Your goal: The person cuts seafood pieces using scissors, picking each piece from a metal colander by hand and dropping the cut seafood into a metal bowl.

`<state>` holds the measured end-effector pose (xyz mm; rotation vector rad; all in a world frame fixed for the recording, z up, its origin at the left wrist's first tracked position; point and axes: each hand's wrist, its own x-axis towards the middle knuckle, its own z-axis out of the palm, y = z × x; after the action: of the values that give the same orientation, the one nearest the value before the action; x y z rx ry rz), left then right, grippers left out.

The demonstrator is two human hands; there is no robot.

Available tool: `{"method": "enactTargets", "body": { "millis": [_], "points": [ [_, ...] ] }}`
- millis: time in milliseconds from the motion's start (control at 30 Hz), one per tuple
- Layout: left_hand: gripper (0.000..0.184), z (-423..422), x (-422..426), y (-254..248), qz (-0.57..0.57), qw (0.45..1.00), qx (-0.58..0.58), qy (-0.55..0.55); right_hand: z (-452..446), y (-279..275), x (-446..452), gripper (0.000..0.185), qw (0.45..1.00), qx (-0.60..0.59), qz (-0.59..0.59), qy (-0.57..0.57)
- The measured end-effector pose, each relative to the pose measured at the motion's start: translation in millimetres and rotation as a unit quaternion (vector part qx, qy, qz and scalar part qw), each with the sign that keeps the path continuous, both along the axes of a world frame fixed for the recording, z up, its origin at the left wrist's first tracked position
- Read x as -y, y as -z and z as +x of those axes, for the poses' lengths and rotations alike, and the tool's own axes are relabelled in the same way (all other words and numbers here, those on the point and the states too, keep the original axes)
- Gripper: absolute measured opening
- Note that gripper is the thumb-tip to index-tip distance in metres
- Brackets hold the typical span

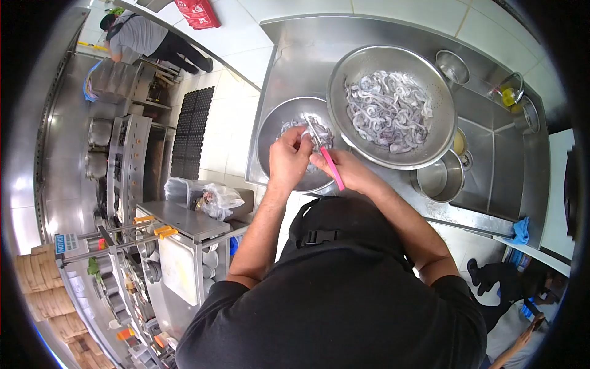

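My right hand (345, 169) grips scissors (332, 167) with a pink handle, their metal blades pointing up and left toward my left hand. Closed fingers of my left hand (290, 155) pinch a pale piece of squid (306, 131) beside the blades. Both hands are over a smaller steel bowl (268, 126), which has more squid pieces in it. Just to the right, a large perforated steel colander (442, 132) holds a heap of greyish-white squid tentacles (390, 111). How the fingers sit in the scissor handle is partly hidden.
Right of the colander is a steel sink (507, 166) with a steel pot (452, 178) at its left and a small strainer (453, 66) behind. Another person (144, 40) bends at the upper left. A second person (531, 335) is at the lower right.
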<state>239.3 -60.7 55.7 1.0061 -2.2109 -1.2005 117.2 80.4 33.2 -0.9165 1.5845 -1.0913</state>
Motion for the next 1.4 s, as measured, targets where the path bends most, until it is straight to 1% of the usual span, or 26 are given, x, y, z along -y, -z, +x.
{"method": "enactTargets", "body": {
  "millis": [133,233,333,433,467,567,633,767,833,867,967,1067,1167,1233,1267,1367,1400],
  "points": [
    [0.021,1,2,-9,-0.013,0.999,0.035,0.014,0,-1,-1,0.078,0.999,-0.034,0.004,0.003],
    [0.021,4,9,-4,-0.011,0.999,0.033,0.016,-1,-3,-1,0.08,0.999,-0.049,0.016,0.005],
    [0.025,7,13,3,0.002,1.0,0.02,0.002,-1,1,-1,0.08,0.997,-0.066,0.027,0.003],
    [0.025,11,17,4,0.022,0.999,0.025,0.008,0,1,-1,0.08,0.997,-0.078,0.026,0.004],
    [0.025,12,17,4,0.011,0.999,0.036,0.011,0,0,-1,0.08,0.996,-0.082,0.024,0.005],
    [0.023,14,16,-3,-0.014,0.998,0.061,0.027,3,9,1,0.079,0.998,-0.055,0.029,0.003],
    [0.019,19,13,-6,-0.021,0.997,0.068,0.043,-1,3,4,0.078,0.998,-0.044,0.042,-0.016],
    [0.021,25,9,-10,-0.045,0.993,0.09,0.059,-4,-3,7,0.077,0.997,-0.039,0.055,-0.032],
    [0.021,29,15,-9,-0.051,0.991,0.104,0.064,1,-1,8,0.072,0.999,0.002,0.043,-0.019],
    [0.021,31,16,-9,-0.048,0.991,0.107,0.064,2,1,8,0.073,0.999,0.022,0.037,-0.013],
    [0.022,35,18,-11,-0.043,0.99,0.116,0.063,6,5,9,0.074,0.999,0.03,0.041,-0.013],
    [0.022,39,20,-3,-0.057,0.988,0.129,0.057,7,-2,9,0.075,0.999,0.006,0.046,-0.023],
    [0.023,45,29,13,-0.109,0.983,0.145,0.037,3,-3,11,0.075,0.997,0.05,0.031,-0.045],
    [0.024,50,37,28,-0.155,0.977,0.144,0.02,3,0,11,0.077,0.994,0.104,0.024,-0.018],
    [0.025,53,43,38,-0.153,0.973,0.172,0.016,4,3,12,0.079,0.991,0.131,0.02,-0.004],
    [0.032,54,59,65,-0.151,0.958,0.243,0.024,-3,9,11,0.077,0.979,0.19,0.071,-0.035],
    [0.035,56,59,68,-0.154,0.953,0.257,0.037,-4,7,9,0.078,0.982,0.164,0.079,-0.055]
  ]
}}
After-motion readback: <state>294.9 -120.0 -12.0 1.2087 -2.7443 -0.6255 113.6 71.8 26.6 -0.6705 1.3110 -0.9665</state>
